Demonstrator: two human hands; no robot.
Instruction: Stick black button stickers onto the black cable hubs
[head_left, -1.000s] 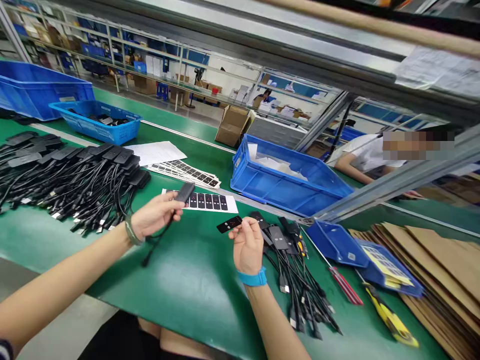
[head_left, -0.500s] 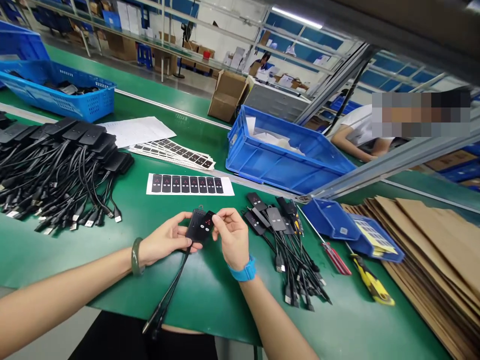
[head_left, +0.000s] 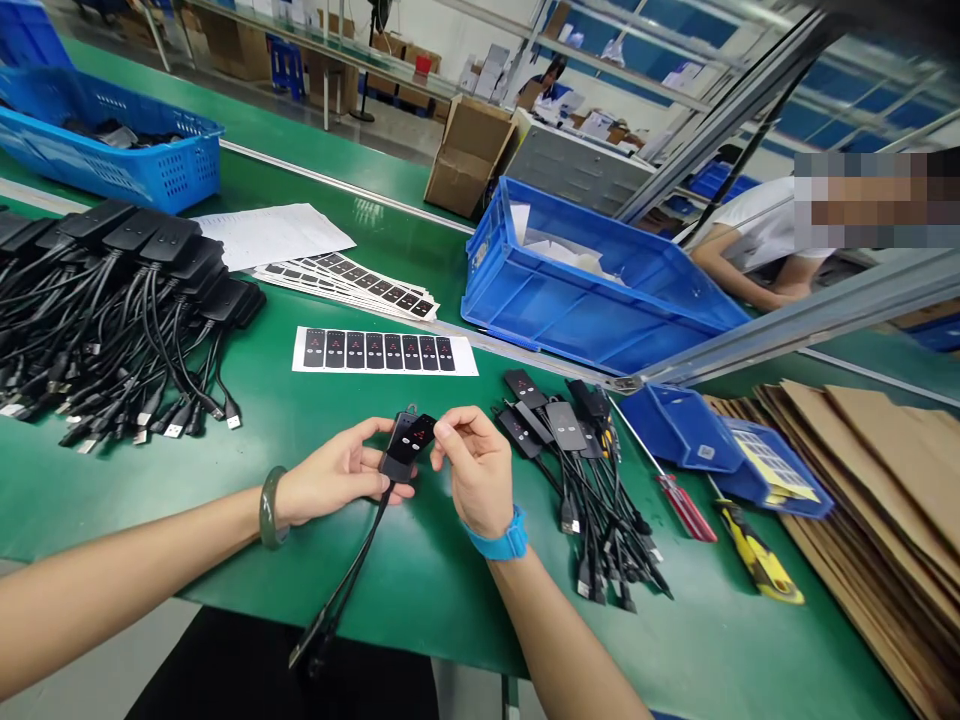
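My left hand (head_left: 341,470) grips a small black box with cables (head_left: 395,462), its leads hanging down toward the table's front edge. Between the thumb and forefinger of my right hand (head_left: 478,465) is one end of a black label (head_left: 419,434) with red marks and two pale ovals. That label lies slanted over the box's face; whether it sticks there I cannot tell. Behind my hands rests a white sheet of matching labels (head_left: 385,351). To the right is a bunch of black boxes with cables (head_left: 568,425), some bearing labels.
A big heap of cabled boxes (head_left: 150,300) covers the left side, near a blue basket (head_left: 172,170). More label sheets (head_left: 352,283) lie behind. At right are a blue crate (head_left: 570,315), a screwdriver (head_left: 686,508), a yellow-handled cutter (head_left: 757,560) and cardboard (head_left: 885,470). A person sits beyond.
The label has swung from beside the box to lying more over its face, its held end still pinched by my right hand. The whole view has shifted slightly.
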